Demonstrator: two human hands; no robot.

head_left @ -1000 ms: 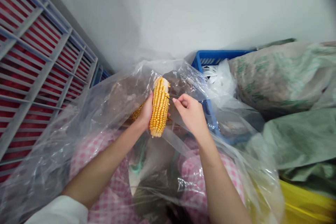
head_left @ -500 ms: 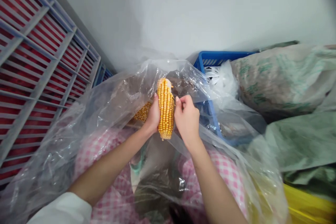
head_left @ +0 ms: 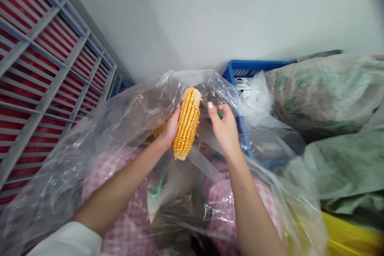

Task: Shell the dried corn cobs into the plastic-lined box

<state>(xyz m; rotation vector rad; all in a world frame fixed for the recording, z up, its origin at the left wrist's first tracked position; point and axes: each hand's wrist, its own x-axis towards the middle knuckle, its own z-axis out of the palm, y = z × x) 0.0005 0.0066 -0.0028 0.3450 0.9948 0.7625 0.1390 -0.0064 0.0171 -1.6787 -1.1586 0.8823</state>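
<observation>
My left hand [head_left: 173,128] is wrapped round an ear of corn [head_left: 186,124], which tilts with its upper end to the right. Yellow kernels cover most of it; a pale bare patch shows near the top right. Just right of the corn and apart from it, my right hand [head_left: 224,128] is closed on a small green object [head_left: 220,115], mostly hidden by the fingers. Beneath both hands spreads a clear plastic bag [head_left: 120,120]. Loose corn kernels [head_left: 160,129] lie in it, partly behind my left hand.
A slatted plastic crate [head_left: 60,64] with red contents stands at the left. On the right, a blue crate [head_left: 255,64] holds a white plastic bag [head_left: 256,92]. Beside it lie a stuffed sack [head_left: 324,92] and green sacking [head_left: 345,164]. A pale wall [head_left: 195,16] rises behind.
My right hand has moved right, away from the corn, and the green object now shows in it. The corn has tilted, its top swinging to the right, still in my left hand.
</observation>
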